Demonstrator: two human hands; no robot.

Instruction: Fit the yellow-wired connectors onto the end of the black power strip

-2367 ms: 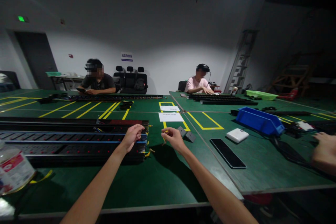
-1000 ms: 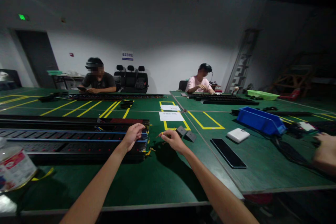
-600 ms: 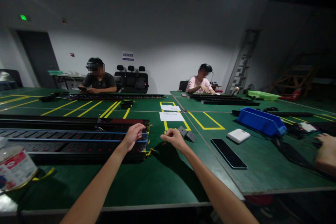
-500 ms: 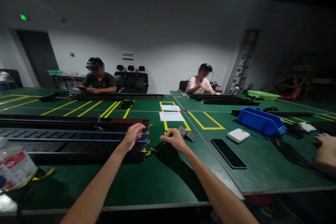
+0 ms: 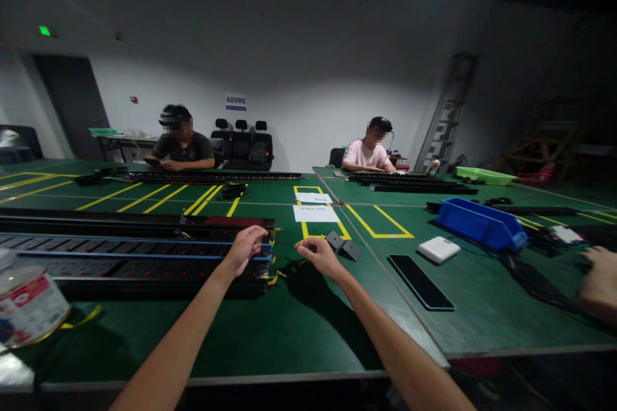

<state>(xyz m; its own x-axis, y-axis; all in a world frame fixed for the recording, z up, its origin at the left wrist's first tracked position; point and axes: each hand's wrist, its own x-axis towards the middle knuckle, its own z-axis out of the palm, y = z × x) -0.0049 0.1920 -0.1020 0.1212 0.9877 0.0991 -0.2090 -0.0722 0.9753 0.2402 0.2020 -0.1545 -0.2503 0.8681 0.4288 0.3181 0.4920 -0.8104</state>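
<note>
My left hand (image 5: 247, 250) is over the right end of several long black strips (image 5: 144, 271) with rows of red spots, lying side by side. Its fingers are curled together; what they grip, if anything, is hidden. Short yellow-green wires (image 5: 276, 279) stick out of the strip ends just below it. To the right, my right hand (image 5: 318, 257) hovers over the green table (image 5: 270, 340), thumb and fingers pinched. Anything in that pinch is too small to make out. Two small dark grey blocks (image 5: 343, 245) sit right behind it.
A phone (image 5: 420, 281), a white power bank-like box (image 5: 438, 248) and a blue bin (image 5: 477, 223) are on the right. Another person's hand (image 5: 600, 282) is at the right edge. A clear labelled jar (image 5: 29, 302) stands front left. Two people sit across the table, behind paper sheets (image 5: 315, 213).
My right hand's fingers have shifted very slightly and stay pinched; my left hand keeps its place. Across the table, the person in pink has lowered a raised hand.
</note>
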